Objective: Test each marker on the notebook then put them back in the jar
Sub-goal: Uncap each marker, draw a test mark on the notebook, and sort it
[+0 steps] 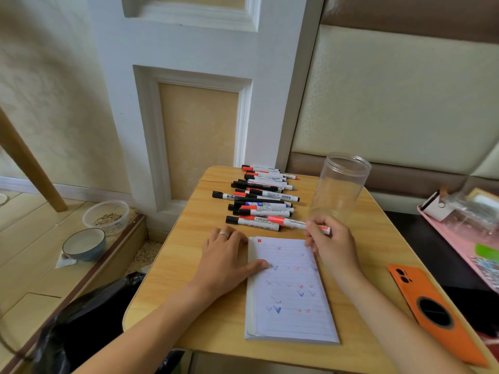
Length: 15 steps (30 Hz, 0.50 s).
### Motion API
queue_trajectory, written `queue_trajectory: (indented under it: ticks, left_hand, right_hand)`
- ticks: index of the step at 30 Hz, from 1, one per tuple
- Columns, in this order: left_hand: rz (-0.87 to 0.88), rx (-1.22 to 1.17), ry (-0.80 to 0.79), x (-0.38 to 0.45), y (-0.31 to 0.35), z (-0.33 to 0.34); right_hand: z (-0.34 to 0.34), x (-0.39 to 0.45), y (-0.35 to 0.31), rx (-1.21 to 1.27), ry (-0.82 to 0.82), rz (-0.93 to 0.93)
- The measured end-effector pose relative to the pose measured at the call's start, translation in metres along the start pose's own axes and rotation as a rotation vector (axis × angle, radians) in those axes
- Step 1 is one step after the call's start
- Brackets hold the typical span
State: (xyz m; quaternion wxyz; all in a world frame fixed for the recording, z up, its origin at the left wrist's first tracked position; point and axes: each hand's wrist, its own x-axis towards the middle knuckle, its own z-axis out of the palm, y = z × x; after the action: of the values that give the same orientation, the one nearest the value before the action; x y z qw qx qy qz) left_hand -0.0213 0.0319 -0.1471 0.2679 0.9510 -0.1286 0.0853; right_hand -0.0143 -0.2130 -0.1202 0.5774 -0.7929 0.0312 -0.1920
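Note:
A lined notebook [291, 292] lies open on the small wooden table [224, 319], with red and blue check marks on its page. My left hand [226, 257] rests flat on its left edge, thumb on the page. My right hand [332, 244] grips a red-capped marker [286, 221] above the notebook's top right corner, cap pointing left. Several black, red and blue markers [259, 198] lie in a row behind the notebook. An empty clear plastic jar [340, 184] stands upright at the back right.
An orange phone [432, 311] lies face down at the table's right edge. A pink tray [464, 225] with clutter sits further right. On the floor at left are a blue bowl [83, 244], a clear tub [106, 215] and a black bag [89, 319].

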Motion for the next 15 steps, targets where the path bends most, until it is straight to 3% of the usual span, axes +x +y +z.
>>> queue_trajectory:
  ticks: [5, 11, 15]
  left_hand:
    - [0.033, 0.081, -0.042, -0.006, -0.001, -0.001]
    - [0.025, 0.113, -0.056, -0.012, 0.002, -0.001]
    - [0.002, 0.146, -0.072, -0.016, 0.004, -0.003]
  right_hand:
    - [-0.038, -0.033, 0.024, -0.439, 0.269, -0.177]
    - [-0.051, -0.036, 0.042, -0.799, 0.217, -0.229]
    - [-0.051, -0.037, 0.041, -0.892, 0.198, -0.219]
